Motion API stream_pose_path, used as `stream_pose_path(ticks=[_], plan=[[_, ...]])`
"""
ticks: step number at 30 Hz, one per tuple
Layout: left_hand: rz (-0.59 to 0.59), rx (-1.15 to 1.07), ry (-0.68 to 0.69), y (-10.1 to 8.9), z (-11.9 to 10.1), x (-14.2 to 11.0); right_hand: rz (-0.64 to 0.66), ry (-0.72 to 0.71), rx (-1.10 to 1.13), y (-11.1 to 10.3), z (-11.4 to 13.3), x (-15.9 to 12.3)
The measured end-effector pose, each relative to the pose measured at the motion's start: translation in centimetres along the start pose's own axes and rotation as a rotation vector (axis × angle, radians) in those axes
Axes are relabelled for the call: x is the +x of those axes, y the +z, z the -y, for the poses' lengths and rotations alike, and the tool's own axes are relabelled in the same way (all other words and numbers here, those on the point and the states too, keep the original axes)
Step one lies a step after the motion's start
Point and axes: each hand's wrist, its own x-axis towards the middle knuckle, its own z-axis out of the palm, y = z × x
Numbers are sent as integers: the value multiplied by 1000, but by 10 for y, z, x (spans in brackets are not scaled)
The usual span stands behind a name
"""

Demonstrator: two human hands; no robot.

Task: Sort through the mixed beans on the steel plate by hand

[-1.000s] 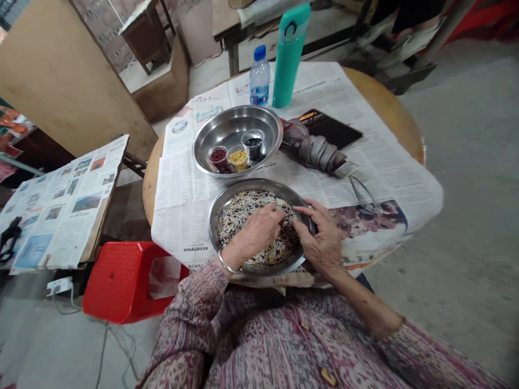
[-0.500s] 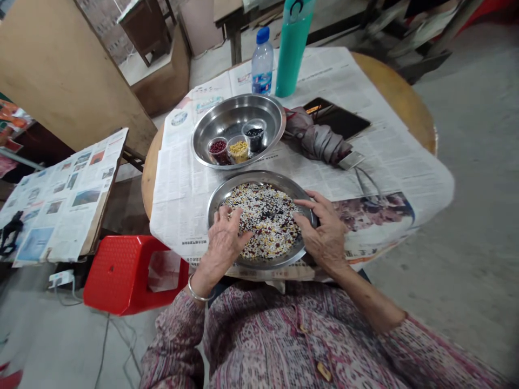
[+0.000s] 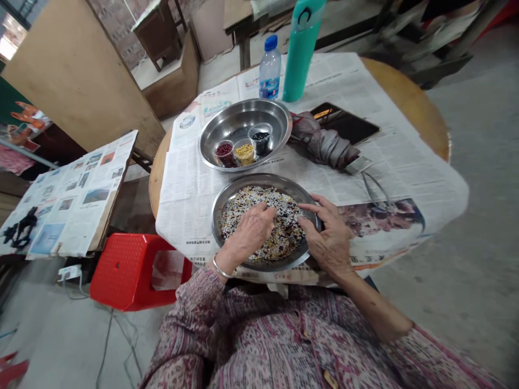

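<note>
A shallow steel plate (image 3: 263, 181) sits at the near edge of the table, holding a mix of white, yellow, red and dark grains (image 3: 287, 240). My left hand (image 3: 251, 232), with a silver bangle (image 3: 221, 268) at the wrist, lies curled in the grains, its fingertips hidden. My right hand (image 3: 326, 237) rests at the plate's right rim, fingers apart, thumb reaching over the grains. Beyond the plate, a steel bowl (image 3: 243, 111) holds small cups of red beans (image 3: 224, 154), yellow grains (image 3: 244, 154) and black beans (image 3: 260, 141).
Newspaper covers the round wooden table (image 3: 421, 102). On it stand a water bottle (image 3: 270, 70) and a teal flask (image 3: 300, 54), with a folded grey umbrella (image 3: 324, 143) and a dark tablet (image 3: 344, 123). A red plastic stool (image 3: 130, 270) stands at lower left.
My left hand has moved from the plate's left side, fingers spread, back to the middle of the grains, now curled. My right hand stays at the rim. The view has shifted slightly.
</note>
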Motion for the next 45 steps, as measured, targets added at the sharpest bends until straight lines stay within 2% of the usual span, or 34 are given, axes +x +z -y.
stream_pose_path(ticks=[10,17,21,28,32,35,39,45], plan=[[-247,19,-157,6,20,-51,6,16,6,2,0,0],[-342,3,-170,12,24,-56,1,3,5,2,-2,0],[-303,-16,-138,10,15,-49,3,9,4,3,-3,0],[-231,102,-48,7,-1,-22,-6,-7,1,5,-4,1],[-132,91,53,14,-2,3,-7,-18,-4,5,-5,2],[-75,36,60,14,0,14,-10,-22,1,5,-5,2],[-151,-8,-24,6,9,4,-16,-24,5,6,-5,2],[-236,6,-182,0,25,-44,-13,-17,14,6,-5,2]])
